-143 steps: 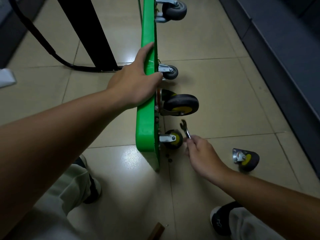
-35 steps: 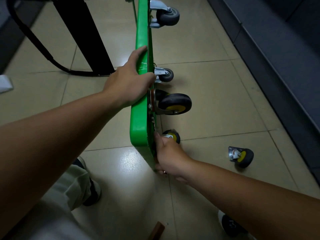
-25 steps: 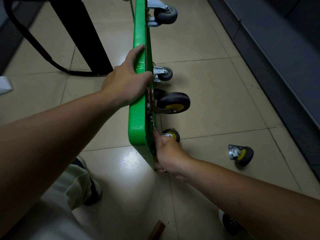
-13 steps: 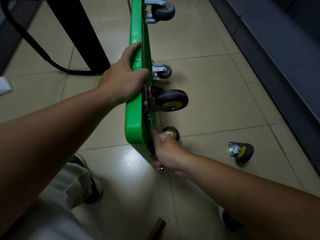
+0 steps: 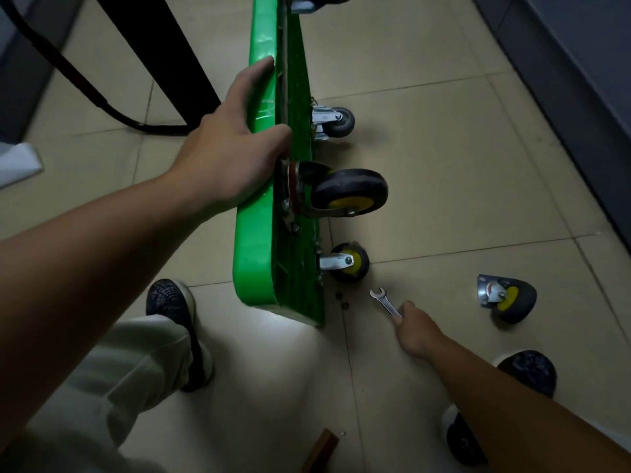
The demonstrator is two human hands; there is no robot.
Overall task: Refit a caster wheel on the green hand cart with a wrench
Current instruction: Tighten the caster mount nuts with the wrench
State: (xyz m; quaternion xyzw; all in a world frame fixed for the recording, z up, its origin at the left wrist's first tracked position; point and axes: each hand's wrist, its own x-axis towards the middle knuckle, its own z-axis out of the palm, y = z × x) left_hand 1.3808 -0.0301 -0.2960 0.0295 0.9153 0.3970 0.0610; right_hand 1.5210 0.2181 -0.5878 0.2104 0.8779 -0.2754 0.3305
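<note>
The green hand cart (image 5: 254, 247) stands on its edge on the tiled floor, wheels pointing right. My left hand (image 5: 232, 158) grips its upper edge, thumb along the top. A large black caster with a yellow hub (image 5: 348, 192) sits bolted to the underside; a smaller yellow-hub caster (image 5: 348, 264) is mounted below it near the floor. My right hand (image 5: 415, 327) holds a silver wrench (image 5: 384, 300) by its handle, low over the floor, to the right of the cart. A loose caster wheel (image 5: 505, 298) lies on the tiles further right.
Two small dark nuts (image 5: 341, 300) lie on the floor by the cart's lower corner. Grey casters (image 5: 336, 122) are on the cart's far part. A black cart handle (image 5: 102, 97) lies behind. My shoes (image 5: 170, 308) flank the spot; a dark wall base (image 5: 563, 80) runs along the right.
My right hand has pulled away from the cart's underside, moving right and down toward the floor with the wrench now showing. The cart has tilted so more of its underside shows.
</note>
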